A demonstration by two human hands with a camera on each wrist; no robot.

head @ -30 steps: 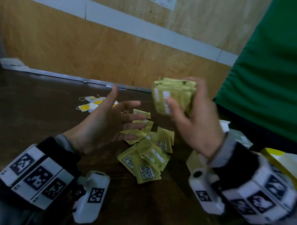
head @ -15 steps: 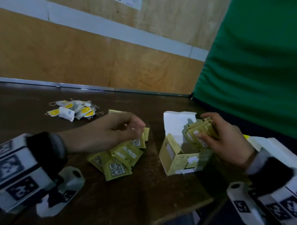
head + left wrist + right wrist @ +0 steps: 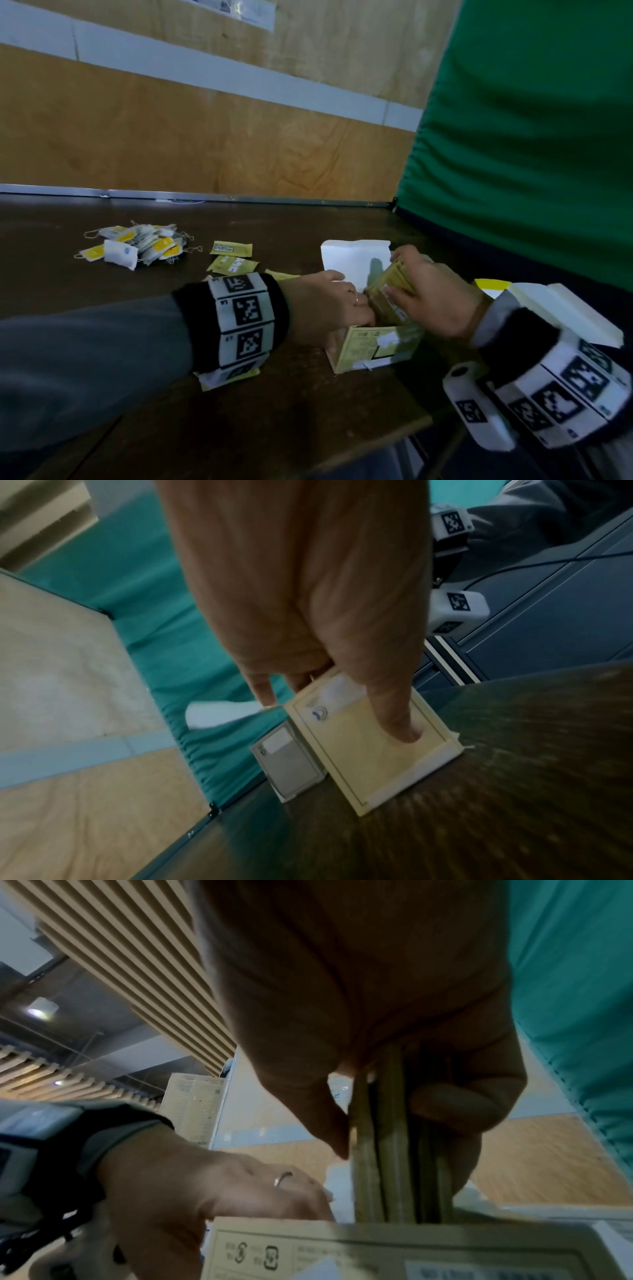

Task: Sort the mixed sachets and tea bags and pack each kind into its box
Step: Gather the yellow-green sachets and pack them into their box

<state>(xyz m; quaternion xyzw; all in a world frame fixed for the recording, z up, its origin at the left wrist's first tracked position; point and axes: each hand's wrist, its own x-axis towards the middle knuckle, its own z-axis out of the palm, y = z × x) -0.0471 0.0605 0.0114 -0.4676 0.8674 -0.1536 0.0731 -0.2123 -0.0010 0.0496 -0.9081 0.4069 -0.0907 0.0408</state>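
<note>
Your right hand [image 3: 435, 301] is clenched round the stack of sachets [image 3: 397, 281], which stands on edge, long axis upright w/ its lower end already in the mouth of the yellow box [image 3: 376, 346] directly below. Your left hand [image 3: 325, 301] grips the box's left side, thumb on its front wall, near the table's [image 3: 239, 428] right-hand near edge. Loose sachets [image 3: 231, 255] & tea bags [image 3: 137, 243] lie further left.

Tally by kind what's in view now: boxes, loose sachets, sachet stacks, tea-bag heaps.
Open yellow cardboard box: 1
Loose flat yellow-green sachets: 4 showing
Sachet stack in right hand: 1
Heap of white tea bags: 1
Total: 7
</note>
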